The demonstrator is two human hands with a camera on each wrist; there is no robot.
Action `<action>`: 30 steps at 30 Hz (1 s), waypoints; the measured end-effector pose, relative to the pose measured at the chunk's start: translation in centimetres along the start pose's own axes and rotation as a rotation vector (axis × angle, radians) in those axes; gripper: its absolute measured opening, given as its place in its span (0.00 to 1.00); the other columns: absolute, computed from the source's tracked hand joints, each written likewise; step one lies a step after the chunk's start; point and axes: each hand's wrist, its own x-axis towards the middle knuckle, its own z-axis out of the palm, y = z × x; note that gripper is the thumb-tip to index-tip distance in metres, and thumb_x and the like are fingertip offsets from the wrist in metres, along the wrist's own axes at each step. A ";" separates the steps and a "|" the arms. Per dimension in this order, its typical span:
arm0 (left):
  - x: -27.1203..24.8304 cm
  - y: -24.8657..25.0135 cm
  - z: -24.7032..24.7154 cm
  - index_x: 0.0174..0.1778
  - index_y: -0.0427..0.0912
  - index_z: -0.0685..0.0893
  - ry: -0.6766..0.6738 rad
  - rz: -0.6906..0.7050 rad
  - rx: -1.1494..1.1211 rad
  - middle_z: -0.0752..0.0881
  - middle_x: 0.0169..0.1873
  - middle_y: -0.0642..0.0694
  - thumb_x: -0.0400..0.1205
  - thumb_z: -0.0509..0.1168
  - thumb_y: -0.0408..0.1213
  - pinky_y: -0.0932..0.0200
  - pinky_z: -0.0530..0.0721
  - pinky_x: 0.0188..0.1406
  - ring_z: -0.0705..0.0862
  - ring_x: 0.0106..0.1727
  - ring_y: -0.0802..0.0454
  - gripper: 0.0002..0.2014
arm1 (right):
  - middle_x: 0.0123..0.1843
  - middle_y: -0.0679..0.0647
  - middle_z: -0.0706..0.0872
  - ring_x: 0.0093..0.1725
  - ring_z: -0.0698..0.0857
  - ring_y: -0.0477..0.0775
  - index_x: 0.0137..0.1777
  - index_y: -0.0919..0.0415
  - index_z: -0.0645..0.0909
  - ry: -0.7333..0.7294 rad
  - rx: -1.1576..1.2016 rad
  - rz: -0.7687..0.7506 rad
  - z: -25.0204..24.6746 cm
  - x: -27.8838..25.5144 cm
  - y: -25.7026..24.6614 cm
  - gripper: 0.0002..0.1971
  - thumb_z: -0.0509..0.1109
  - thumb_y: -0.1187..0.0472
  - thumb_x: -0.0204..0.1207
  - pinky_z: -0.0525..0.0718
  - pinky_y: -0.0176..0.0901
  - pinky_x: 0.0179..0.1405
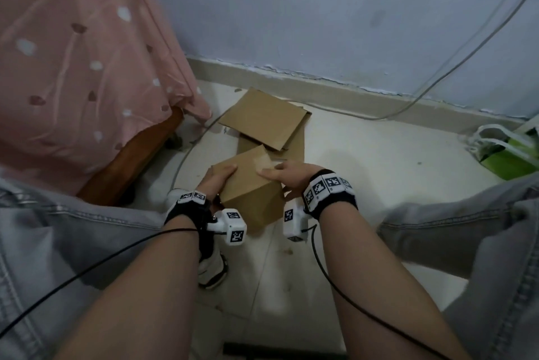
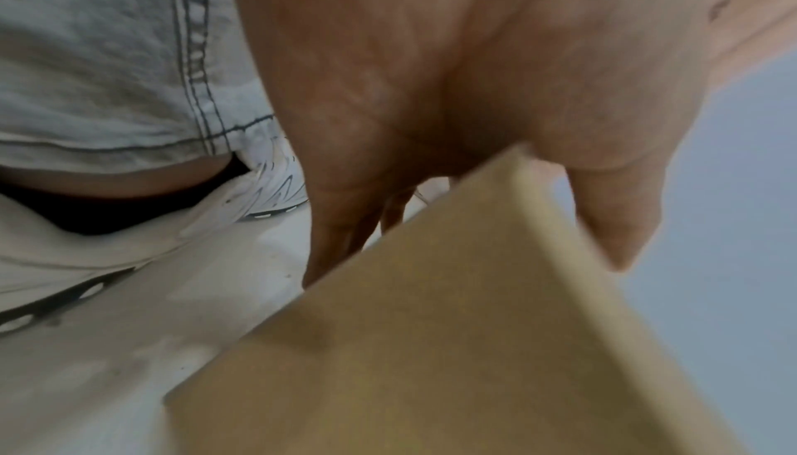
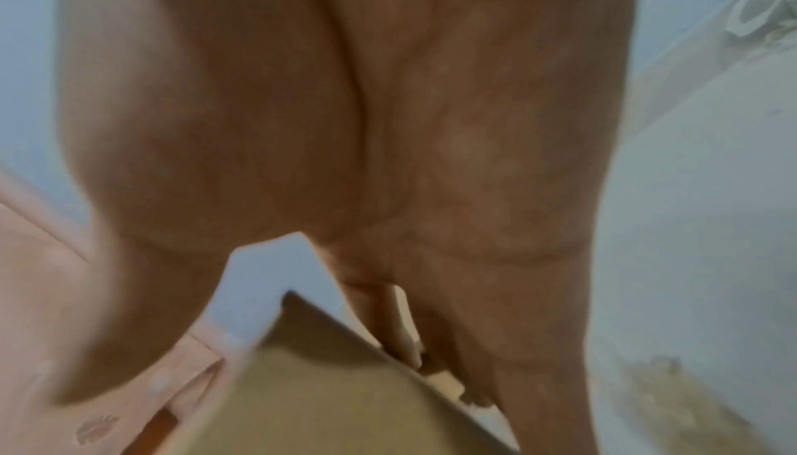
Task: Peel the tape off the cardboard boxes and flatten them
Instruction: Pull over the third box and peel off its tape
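Note:
A small brown cardboard box (image 1: 248,187) is held up above the floor between my knees. My left hand (image 1: 217,180) grips its left side, thumb on the top face and fingers underneath; the left wrist view shows that thumb over the box edge (image 2: 431,343). My right hand (image 1: 284,177) holds the box's right side, thumb lying on the top face by a strip of clear tape (image 1: 264,161). In the right wrist view the fingers (image 3: 509,343) wrap down the box's side (image 3: 328,401). Flattened cardboard pieces (image 1: 262,119) lie on the floor behind.
A bed with a pink spotted sheet (image 1: 81,68) and wooden frame (image 1: 131,161) stands at the left. A grey cable (image 1: 437,82) runs along the wall and floor. A green-and-white bag (image 1: 507,152) sits at the right. My white shoe (image 1: 213,269) is below the box.

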 end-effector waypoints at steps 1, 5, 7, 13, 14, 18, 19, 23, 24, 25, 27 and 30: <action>0.3 -0.3 0.1 0.63 0.45 0.82 0.011 0.028 0.015 0.88 0.53 0.35 0.65 0.80 0.57 0.31 0.85 0.54 0.87 0.54 0.35 0.34 | 0.61 0.55 0.87 0.58 0.87 0.59 0.66 0.58 0.82 0.043 -0.012 0.010 0.4 0.4 0.4 0.34 0.72 0.32 0.70 0.86 0.59 0.63; 2.1 -1.2 0.6 0.63 0.54 0.79 0.116 0.099 0.133 0.83 0.60 0.41 0.71 0.80 0.47 0.31 0.86 0.54 0.85 0.57 0.36 0.26 | 0.57 0.57 0.87 0.45 0.85 0.54 0.69 0.61 0.82 0.217 -0.042 -0.060 1.5 1.6 1.6 0.18 0.61 0.58 0.83 0.86 0.48 0.44; 2.7 -1.3 0.9 0.60 0.54 0.80 0.160 0.114 0.172 0.83 0.59 0.40 0.74 0.78 0.44 0.32 0.87 0.53 0.85 0.56 0.36 0.21 | 0.60 0.57 0.88 0.51 0.87 0.56 0.72 0.58 0.81 0.264 -0.018 -0.106 1.7 1.9 2.0 0.21 0.59 0.66 0.81 0.87 0.49 0.52; 4.4 -0.7 2.0 0.58 0.50 0.79 0.175 0.136 0.236 0.85 0.57 0.41 0.74 0.76 0.47 0.35 0.86 0.56 0.86 0.55 0.37 0.20 | 0.61 0.57 0.89 0.59 0.85 0.57 0.71 0.58 0.82 0.403 -0.137 -0.175 1.6 2.7 1.3 0.21 0.69 0.62 0.77 0.81 0.42 0.57; 4.6 -0.4 2.1 0.59 0.49 0.79 0.183 0.141 0.263 0.85 0.57 0.41 0.74 0.76 0.48 0.37 0.85 0.59 0.85 0.56 0.38 0.21 | 0.62 0.57 0.88 0.60 0.85 0.57 0.70 0.59 0.82 0.402 -0.166 -0.187 1.5 2.7 1.2 0.21 0.71 0.61 0.77 0.81 0.41 0.56; 5.1 0.3 2.1 0.63 0.47 0.78 0.180 0.147 0.329 0.84 0.56 0.44 0.76 0.74 0.48 0.44 0.84 0.61 0.84 0.57 0.41 0.22 | 0.60 0.57 0.88 0.60 0.86 0.57 0.66 0.62 0.83 0.389 -0.259 -0.196 1.1 3.1 0.9 0.21 0.75 0.57 0.74 0.83 0.43 0.54; 5.4 0.2 2.0 0.64 0.46 0.77 0.180 0.149 0.346 0.84 0.56 0.44 0.77 0.73 0.48 0.47 0.84 0.60 0.84 0.56 0.41 0.22 | 0.59 0.58 0.88 0.59 0.86 0.58 0.66 0.62 0.83 0.384 -0.285 -0.191 1.1 3.2 0.9 0.21 0.76 0.57 0.73 0.84 0.45 0.55; 5.6 0.1 2.1 0.62 0.46 0.77 0.186 0.153 0.321 0.84 0.57 0.43 0.78 0.73 0.47 0.43 0.85 0.60 0.84 0.56 0.41 0.20 | 0.59 0.60 0.87 0.56 0.86 0.59 0.63 0.64 0.82 0.392 -0.344 -0.170 1.5 3.5 0.7 0.23 0.78 0.53 0.71 0.87 0.50 0.54; 5.5 0.1 2.2 0.61 0.46 0.77 0.185 0.152 0.313 0.84 0.57 0.42 0.78 0.73 0.46 0.42 0.85 0.60 0.84 0.56 0.40 0.19 | 0.59 0.61 0.87 0.55 0.86 0.59 0.63 0.64 0.82 0.398 -0.357 -0.168 1.6 3.5 0.7 0.25 0.78 0.51 0.70 0.87 0.52 0.54; 5.5 0.0 2.3 0.60 0.46 0.77 0.186 0.150 0.305 0.84 0.57 0.42 0.78 0.73 0.46 0.41 0.85 0.60 0.84 0.56 0.40 0.19 | 0.59 0.61 0.86 0.55 0.86 0.60 0.63 0.64 0.81 0.403 -0.370 -0.161 1.7 3.5 0.8 0.25 0.78 0.50 0.70 0.88 0.53 0.55; 5.6 0.0 2.2 0.59 0.47 0.77 0.188 0.150 0.296 0.84 0.56 0.42 0.77 0.74 0.46 0.41 0.84 0.61 0.84 0.57 0.40 0.18 | 0.59 0.62 0.86 0.55 0.86 0.61 0.62 0.64 0.81 0.412 -0.395 -0.156 1.9 3.5 0.6 0.25 0.78 0.50 0.70 0.88 0.54 0.54; 5.7 0.0 2.2 0.59 0.48 0.76 0.187 0.151 0.301 0.84 0.56 0.43 0.77 0.74 0.46 0.41 0.84 0.61 0.84 0.56 0.41 0.18 | 0.56 0.62 0.86 0.53 0.86 0.61 0.59 0.66 0.81 0.431 -0.413 -0.158 2.1 3.3 0.4 0.20 0.76 0.54 0.73 0.86 0.49 0.50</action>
